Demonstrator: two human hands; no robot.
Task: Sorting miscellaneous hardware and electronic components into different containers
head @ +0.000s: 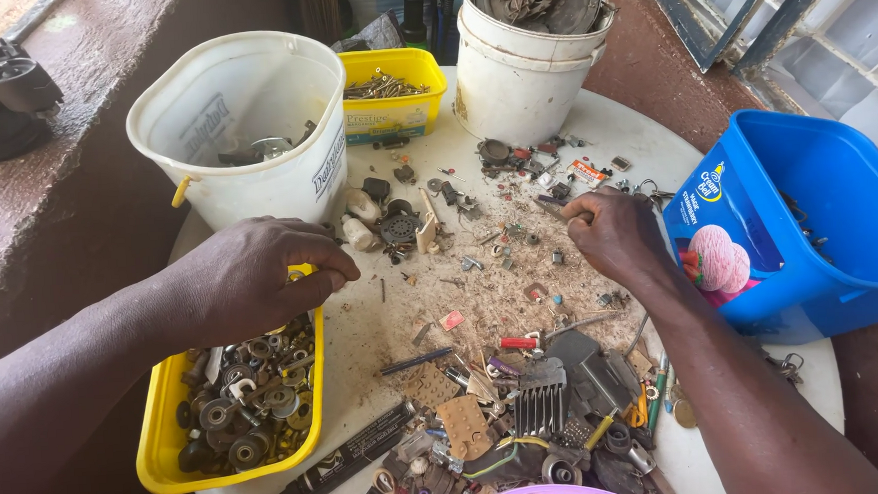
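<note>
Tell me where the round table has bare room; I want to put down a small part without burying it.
Barest patch: the table just right of the left hand, beside the yellow tray. A thinner strip runs along the far right rim near the blue tub. Crowded: the scrap pile at the near edge and the small parts by the right hand.

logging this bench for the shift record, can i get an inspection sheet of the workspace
surface: round white table, dusty, strewn with small parts
job's things: yellow tray of metal rollers and washers under the left hand; small part pinched in the right hand, too small to tell
clutter: white bucket, second white bucket, yellow tub of screws, blue tub, black marker, black comb
fingers: left curled over the tray's edge; right pinched shut
cables: short wire offcuts
surroundings: reddish ledge, window frame
</note>
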